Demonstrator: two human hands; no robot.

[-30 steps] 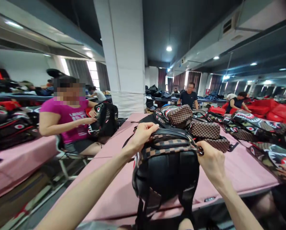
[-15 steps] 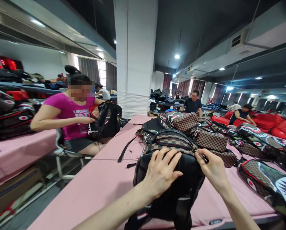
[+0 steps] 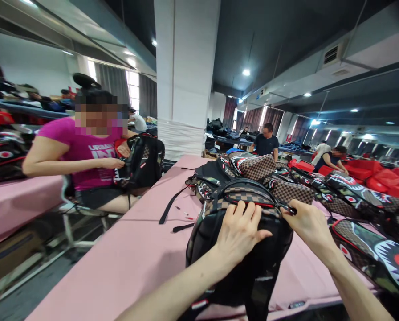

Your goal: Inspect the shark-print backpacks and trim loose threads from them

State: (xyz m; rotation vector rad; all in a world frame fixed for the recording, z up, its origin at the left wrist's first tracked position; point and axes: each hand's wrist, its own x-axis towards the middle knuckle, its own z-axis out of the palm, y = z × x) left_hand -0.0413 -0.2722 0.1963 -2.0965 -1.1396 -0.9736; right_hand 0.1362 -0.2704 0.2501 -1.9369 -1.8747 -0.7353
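Observation:
A black backpack (image 3: 239, 272) with a brown checkered top stands on the pink table, its padded back and straps facing me. My left hand (image 3: 241, 229) lies over its upper edge, fingers bent over the zipper seam and thumb stuck out to the right. At the top right corner my right hand (image 3: 304, 223) pinches a small dark piece that looks like the zipper pull (image 3: 290, 209). Red lining shows along the zipper line between the hands. A black carry handle (image 3: 249, 183) arches behind it.
More checkered and camouflage backpacks (image 3: 369, 249) with shark-teeth prints lie to the right and behind. Loose straps (image 3: 169, 207) and small red-and-white items (image 3: 188, 216) rest on the pink table (image 3: 119, 267). At left a seated co-worker (image 3: 86, 151) handles another backpack (image 3: 146, 162). A white pillar (image 3: 186, 80) rises behind.
My right hand has shifted slightly right and up with the dark piece. My left hand has moved right along the backpack's top edge. The view has turned slightly.

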